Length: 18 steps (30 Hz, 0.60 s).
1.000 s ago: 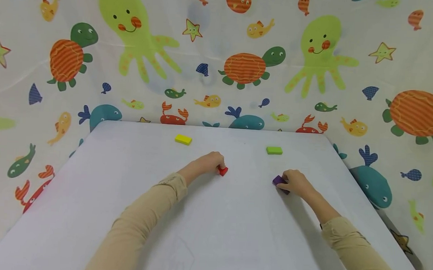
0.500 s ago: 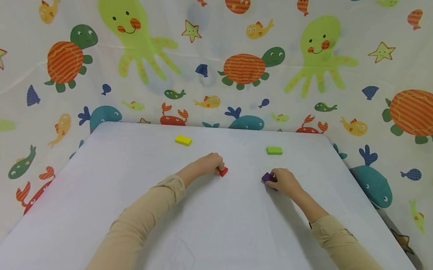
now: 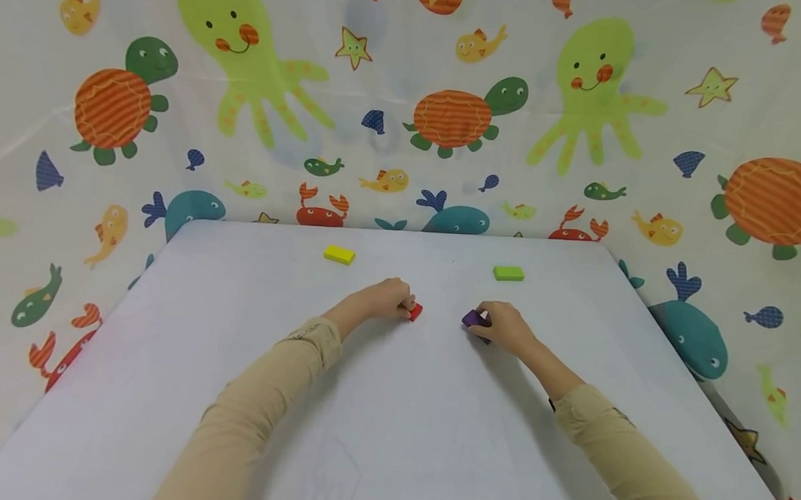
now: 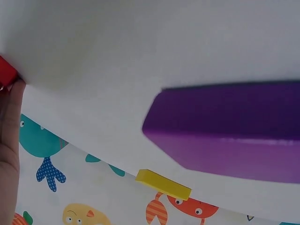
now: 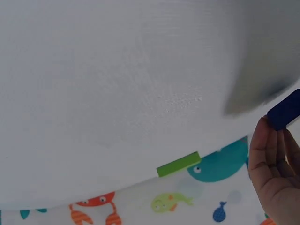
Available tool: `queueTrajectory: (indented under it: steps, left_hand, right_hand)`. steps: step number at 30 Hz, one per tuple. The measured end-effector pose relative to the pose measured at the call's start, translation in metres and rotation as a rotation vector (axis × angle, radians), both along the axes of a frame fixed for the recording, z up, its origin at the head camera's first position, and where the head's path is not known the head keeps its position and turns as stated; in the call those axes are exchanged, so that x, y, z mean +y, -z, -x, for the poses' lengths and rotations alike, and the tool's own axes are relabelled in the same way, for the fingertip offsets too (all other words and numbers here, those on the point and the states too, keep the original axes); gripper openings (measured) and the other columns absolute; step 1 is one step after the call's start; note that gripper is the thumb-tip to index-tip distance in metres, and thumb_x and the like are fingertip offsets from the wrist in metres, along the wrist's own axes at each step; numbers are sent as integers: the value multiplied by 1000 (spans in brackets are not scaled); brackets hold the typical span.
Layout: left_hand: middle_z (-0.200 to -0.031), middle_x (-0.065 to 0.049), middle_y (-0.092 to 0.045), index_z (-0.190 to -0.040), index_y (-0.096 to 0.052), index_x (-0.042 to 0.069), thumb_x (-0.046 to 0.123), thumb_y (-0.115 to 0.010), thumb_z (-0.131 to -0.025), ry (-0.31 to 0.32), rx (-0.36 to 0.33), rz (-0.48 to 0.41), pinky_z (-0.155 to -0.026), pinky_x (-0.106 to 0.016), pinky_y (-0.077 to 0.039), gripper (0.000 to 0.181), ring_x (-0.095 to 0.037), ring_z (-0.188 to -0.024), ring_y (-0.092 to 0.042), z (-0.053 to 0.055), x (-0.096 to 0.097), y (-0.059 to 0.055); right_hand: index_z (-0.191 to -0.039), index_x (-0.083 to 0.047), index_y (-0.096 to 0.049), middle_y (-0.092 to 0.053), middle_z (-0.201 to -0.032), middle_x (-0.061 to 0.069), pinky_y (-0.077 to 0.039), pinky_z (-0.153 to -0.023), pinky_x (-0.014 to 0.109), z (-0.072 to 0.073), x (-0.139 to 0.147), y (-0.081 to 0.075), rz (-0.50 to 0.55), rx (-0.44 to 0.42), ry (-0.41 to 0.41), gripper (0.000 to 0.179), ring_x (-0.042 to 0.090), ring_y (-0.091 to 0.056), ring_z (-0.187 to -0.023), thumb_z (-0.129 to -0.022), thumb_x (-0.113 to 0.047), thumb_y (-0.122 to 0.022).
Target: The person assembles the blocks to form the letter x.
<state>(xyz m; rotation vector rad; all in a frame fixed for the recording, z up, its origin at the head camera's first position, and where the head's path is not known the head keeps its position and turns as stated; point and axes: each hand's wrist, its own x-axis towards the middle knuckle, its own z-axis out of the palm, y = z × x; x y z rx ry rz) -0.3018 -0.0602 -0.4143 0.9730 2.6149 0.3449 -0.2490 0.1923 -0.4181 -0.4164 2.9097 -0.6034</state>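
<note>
Near the middle of the table my left hand (image 3: 390,297) pinches a small red block (image 3: 415,312), much of it hidden by the fingers. To its right, my right hand (image 3: 507,327) grips a purple block (image 3: 473,318) between thumb and fingers, with a gap separating it from the red one. In the right wrist view that held block looks dark blue, with the fingertips at its lower corner. A large purple block shape (image 4: 225,126) fills the right side of the left wrist view, close to the camera; it does not show beside the left arm in the head view.
Farther back on the white table (image 3: 399,429) lie a yellow block (image 3: 339,255), left of centre, and a light green block (image 3: 508,273), right of centre. A sea-animal printed curtain (image 3: 391,149) hangs behind the table's back edge and down its sides.
My right hand has moved left with the purple block, closing much of the distance to the red block. My left hand stays almost in place on the red block.
</note>
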Motion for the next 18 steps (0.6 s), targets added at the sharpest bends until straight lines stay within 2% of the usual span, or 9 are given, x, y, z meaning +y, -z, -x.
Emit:
queueTrajectory:
  steps: [3, 10, 18]
  left_hand:
    - [-104, -11, -66, -113, -68, 4, 13, -65, -88, -11, -2, -7, -86, -27, -50, 27, -18, -87, -52, 0, 1, 2]
    - [-100, -11, -68, -110, -70, 3, 11, -66, -86, -31, 0, -30, -85, -25, -51, 25, -17, -84, -53, -2, 2, 3]
    - [-100, -12, -68, -108, -71, 2, 10, -66, -86, -44, 18, -65, -87, -27, -52, 24, -18, -85, -55, -5, 4, 3]
  right_hand:
    - [-111, 5, -62, -65, -86, 14, -48, -62, 27, 0, -4, 1, -1, -2, -5, 37, 18, -57, -73, -84, -19, -71]
    - [-109, 4, -64, -65, -82, 12, -47, -63, 27, 0, -13, 0, 25, 5, -48, 37, 16, -54, -72, -82, -20, -73]
    - [-110, 2, -64, -66, -85, 12, -46, -64, 25, 3, -23, 0, 30, -29, -41, 36, 16, -53, -73, -82, -20, -73]
